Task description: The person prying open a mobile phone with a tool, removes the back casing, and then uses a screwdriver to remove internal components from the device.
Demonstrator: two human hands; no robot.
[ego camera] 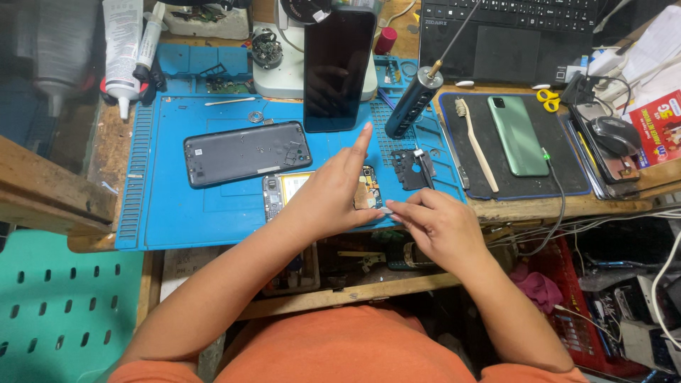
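1. Nearest the camera we see an orange shirt (333,347), with both forearms reaching forward over the surface (106,149).
2. Our left hand (330,195) lies on an opened phone (284,191) at the near edge of the blue mat (177,206), forefinger stretched out, the other fingers loosely curled, and it covers most of the phone's middle.
3. Our right hand (436,223) pinches a small slim tool at the phone's right end; the tool is too small for us to tell more.
4. A dark back cover (245,152) lies just beyond the phone, and a black inner frame piece (411,170) sits to its right.
5. A dark screen panel (338,67) stands upright behind our left hand, leaning at a white microscope base (280,81).
6. An electric screwdriver (413,103) tilts beside the panel.
7. On the grey mat (567,184) to the right lie a toothbrush (477,145) and a green phone (518,135), side by side but apart.
8. A laptop (507,35) stands at the far edge.
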